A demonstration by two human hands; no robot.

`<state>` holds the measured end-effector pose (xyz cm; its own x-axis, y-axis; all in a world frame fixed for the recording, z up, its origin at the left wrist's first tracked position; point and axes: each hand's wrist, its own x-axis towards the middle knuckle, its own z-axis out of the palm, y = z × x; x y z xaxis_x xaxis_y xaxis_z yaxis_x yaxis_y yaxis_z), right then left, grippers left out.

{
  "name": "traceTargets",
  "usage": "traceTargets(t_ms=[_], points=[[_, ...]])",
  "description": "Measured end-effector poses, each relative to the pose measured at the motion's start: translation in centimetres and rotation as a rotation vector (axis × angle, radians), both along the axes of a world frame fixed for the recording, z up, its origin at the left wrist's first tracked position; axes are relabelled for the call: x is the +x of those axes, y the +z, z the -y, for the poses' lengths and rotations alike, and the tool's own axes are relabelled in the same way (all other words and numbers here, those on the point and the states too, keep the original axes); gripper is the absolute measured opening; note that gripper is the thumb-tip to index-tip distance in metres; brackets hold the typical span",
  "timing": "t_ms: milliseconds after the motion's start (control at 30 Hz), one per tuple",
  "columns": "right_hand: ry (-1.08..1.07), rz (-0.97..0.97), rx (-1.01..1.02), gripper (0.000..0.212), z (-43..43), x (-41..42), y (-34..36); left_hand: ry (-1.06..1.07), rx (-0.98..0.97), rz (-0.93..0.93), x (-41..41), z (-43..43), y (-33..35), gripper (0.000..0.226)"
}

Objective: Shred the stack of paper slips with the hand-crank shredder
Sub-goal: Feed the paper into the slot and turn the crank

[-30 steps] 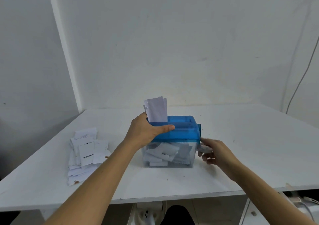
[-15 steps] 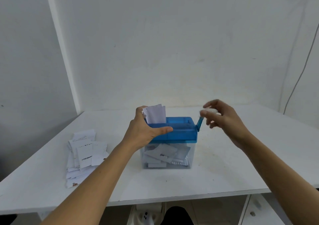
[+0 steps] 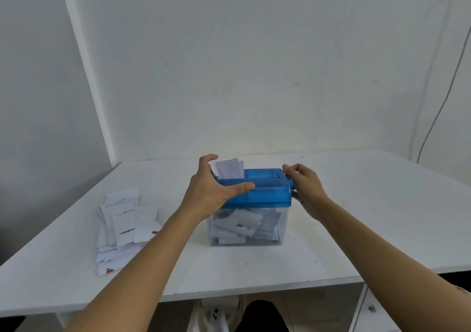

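The hand-crank shredder has a blue top on a clear bin holding white paper pieces. It stands mid-table. A white paper slip sticks up out of the slot at the top's left end. My left hand grips the blue top's left end, thumb along the front, fingers behind the slip. My right hand is curled round the crank handle at the shredder's right side; the handle is mostly hidden by the fingers. A loose stack of paper slips lies on the table to the left.
The white table meets a white wall at the back. A thin cable hangs down the wall at far right. Below the table's front edge are a dark rounded object and a drawer knob.
My right hand swung from low beside the bin, up over the top, and down to the shredder's right side, turning the crank. The slip sank lower into the slot. My left hand stayed put.
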<state>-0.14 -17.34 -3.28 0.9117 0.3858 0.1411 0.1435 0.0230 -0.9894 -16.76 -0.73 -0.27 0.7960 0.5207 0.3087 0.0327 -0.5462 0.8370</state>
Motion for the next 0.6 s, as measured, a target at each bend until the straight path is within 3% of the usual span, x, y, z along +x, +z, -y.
traceTargets(t_ms=[300, 433, 600], points=[[0.028, -0.073, -0.194, 0.037, 3.1, -3.3, -4.3, 0.006, -0.008, 0.025, 0.3, 0.1, -0.1, 0.108], [0.162, -0.074, -0.263, 0.034, 5.4, -4.6, -3.6, 0.002, 0.004, 0.021, 0.3, 0.1, 0.0, 0.109], [0.337, 0.260, -0.542, 0.026, 8.2, -5.3, -1.6, -0.010, -0.002, 0.005, 0.4, -0.2, -0.1, 0.113]])
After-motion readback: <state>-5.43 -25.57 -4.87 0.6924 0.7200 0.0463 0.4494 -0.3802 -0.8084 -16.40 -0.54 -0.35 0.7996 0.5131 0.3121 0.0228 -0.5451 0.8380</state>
